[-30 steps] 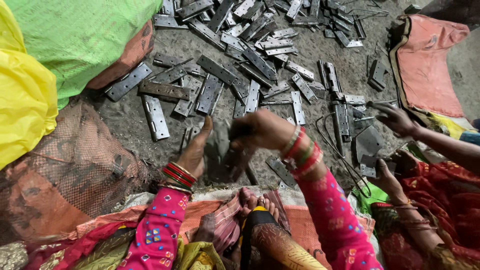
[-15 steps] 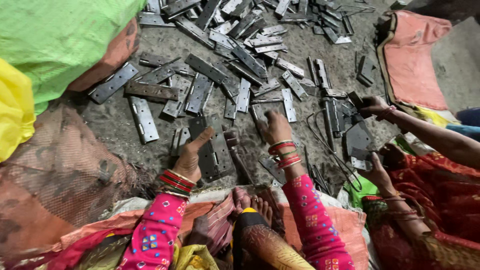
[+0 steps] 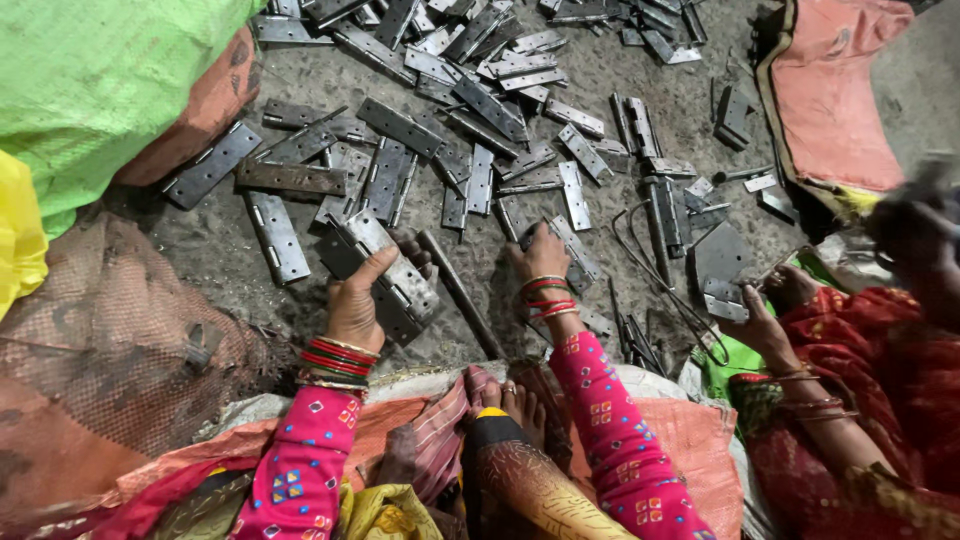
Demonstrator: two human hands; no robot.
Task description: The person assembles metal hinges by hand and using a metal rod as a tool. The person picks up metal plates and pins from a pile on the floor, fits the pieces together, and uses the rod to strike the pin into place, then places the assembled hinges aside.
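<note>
My left hand (image 3: 362,300) grips a large grey metal hinge (image 3: 385,272), thumb on top, held just above the dusty ground. My right hand (image 3: 540,256) lies palm down on smaller hinge plates (image 3: 572,250) a little to the right, fingers spread over them; whether it grasps one is unclear. Both wrists carry red and gold bangles, and the sleeves are pink with a pattern. A thin metal rod (image 3: 460,295) lies on the ground between the two hands. My bare foot (image 3: 505,400) shows below them.
Several loose hinges (image 3: 470,110) are strewn across the grey floor ahead. Green (image 3: 110,80), yellow and brown mesh sacks (image 3: 90,360) crowd the left. Another person's hands (image 3: 765,320) work at the right in red clothing, beside an orange cloth (image 3: 830,90) and bent wire (image 3: 655,270).
My left hand has closed on the large hinge and lifted it. My right hand moved left and down onto the smaller plates. The camera view shifted slightly.
</note>
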